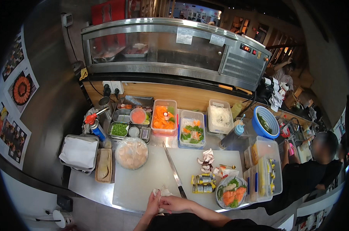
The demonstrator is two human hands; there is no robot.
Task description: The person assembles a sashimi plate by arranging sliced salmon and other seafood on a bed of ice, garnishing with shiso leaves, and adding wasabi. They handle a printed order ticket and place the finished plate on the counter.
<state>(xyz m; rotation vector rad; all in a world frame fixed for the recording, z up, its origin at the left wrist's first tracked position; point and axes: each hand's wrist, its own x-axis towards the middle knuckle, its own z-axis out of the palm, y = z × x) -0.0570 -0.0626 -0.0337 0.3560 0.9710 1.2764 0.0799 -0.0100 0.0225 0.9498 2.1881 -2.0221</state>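
At the front edge of the white cutting board [139,184], my left hand [153,203] and my right hand [172,203] meet. Both are closed around a crumpled white cloth or paper towel [166,191], part of which they hide. Just right of them lies a long slicing knife [172,166], its black handle towards me and its blade pointing away. Further right on the board are octopus pieces [206,161] and several fish portions in yellow and silver wrapping [204,183]. A bowl of salmon slices with green leaves [231,193] sits by the board's right corner.
A plastic-covered bowl of pale scallop-like pieces [132,153] rests at the board's back left. Behind stand tubs of carrot garnish [164,118] and white shreds [220,117]. A blow torch [97,128] stands left. Stacked clear containers [264,170] border the right; a co-worker [304,173] is beyond.
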